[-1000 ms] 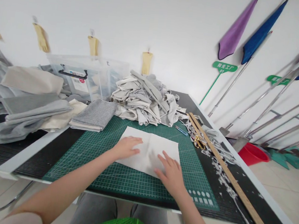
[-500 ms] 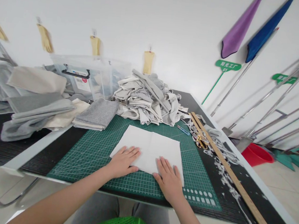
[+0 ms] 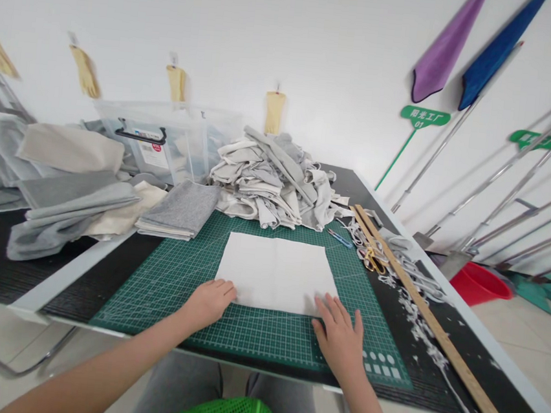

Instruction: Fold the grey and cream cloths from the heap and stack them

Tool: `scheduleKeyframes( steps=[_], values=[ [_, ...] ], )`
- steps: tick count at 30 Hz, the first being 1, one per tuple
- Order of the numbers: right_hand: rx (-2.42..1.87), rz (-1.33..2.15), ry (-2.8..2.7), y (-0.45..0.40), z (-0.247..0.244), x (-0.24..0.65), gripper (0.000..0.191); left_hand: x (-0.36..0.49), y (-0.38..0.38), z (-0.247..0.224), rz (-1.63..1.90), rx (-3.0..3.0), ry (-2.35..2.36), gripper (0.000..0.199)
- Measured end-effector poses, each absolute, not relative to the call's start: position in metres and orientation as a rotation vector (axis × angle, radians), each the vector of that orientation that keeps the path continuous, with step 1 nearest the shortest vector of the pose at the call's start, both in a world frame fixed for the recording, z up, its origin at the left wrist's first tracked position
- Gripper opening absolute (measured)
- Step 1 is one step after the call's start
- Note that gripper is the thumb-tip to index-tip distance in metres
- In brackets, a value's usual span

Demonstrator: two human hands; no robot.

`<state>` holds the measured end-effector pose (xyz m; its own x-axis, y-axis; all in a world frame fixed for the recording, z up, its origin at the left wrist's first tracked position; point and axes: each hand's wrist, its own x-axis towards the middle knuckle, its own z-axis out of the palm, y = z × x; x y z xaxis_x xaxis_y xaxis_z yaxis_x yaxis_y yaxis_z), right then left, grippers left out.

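1. In the head view, a white sheet (image 3: pixel 276 271) lies flat on a green mat (image 3: pixel 267 339) on the desk (image 3: pixel 471 345). A faint line runs down its middle.
2. Green mat shows on all 4 sides of the sheet. Its near edge sits well back from the desk's front edge.
3. Past the far edge is a big cloth pile (image 3: pixel 270 183), with a little mat between them. A folded gray cloth (image 3: pixel 180 209) is to the left. Blue snips (image 3: pixel 339 238) and a long wooden strip (image 3: pixel 459 367) are to the right.
4. The left hand (image 3: pixel 210 303) is at the near left corner, fingers close together and a bit bent. I cannot tell if they pinch it.
5. The right hand (image 3: pixel 340 339) is palm down at the near right corner, fingers spread, thumb out.
6. Both arms reach forward over the desk's front edge.
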<state>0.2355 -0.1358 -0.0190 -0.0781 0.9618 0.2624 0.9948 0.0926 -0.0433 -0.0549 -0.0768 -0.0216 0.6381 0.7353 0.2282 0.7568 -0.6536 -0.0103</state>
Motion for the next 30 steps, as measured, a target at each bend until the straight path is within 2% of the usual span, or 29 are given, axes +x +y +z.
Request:
scheduleKeyframes(
  steps=[6, 11, 14, 17, 20, 23, 26, 30],
  values=[
    [-1.600, 0.117, -2.357, -0.161, -0.012, 0.173, 0.053, 0.018, -0.134, -0.015, -0.365, -2.934, -1.460, 0.021],
    [-1.691, 0.408, -2.050, -0.167, -0.016, 0.168, 0.039, 0.024, -0.136, 0.007, -0.649, -3.080, -1.633, 0.022],
    [-1.648, 0.564, -1.809, -0.167, -0.018, 0.192, 0.031, -0.004, -0.116, 0.019, -0.996, -2.935, -1.737, 0.022],
    [-1.475, 0.780, -1.664, -0.169, -0.021, 0.219, 0.018, -0.040, -0.096, 0.017, -1.147, -2.751, -1.892, 0.020],
    [-1.335, 0.899, -1.565, -0.170, -0.027, 0.236, 0.027, -0.066, -0.086, 0.010, -1.045, -2.820, -1.865, 0.021],
    [-1.276, 0.934, -1.479, -0.170, -0.034, 0.240, 0.038, -0.073, -0.090, 0.005, -0.677, -3.101, -1.549, 0.044],
    [-1.231, 0.970, -1.526, -0.172, -0.035, 0.235, 0.037, -0.065, -0.098, 0.003, -0.412, -3.249, -1.318, 0.061],
    [-1.208, 0.930, -1.749, -0.177, -0.021, 0.229, 0.026, -0.054, -0.097, -0.004, -0.352, -3.349, -1.211, 0.042]
  ],
)
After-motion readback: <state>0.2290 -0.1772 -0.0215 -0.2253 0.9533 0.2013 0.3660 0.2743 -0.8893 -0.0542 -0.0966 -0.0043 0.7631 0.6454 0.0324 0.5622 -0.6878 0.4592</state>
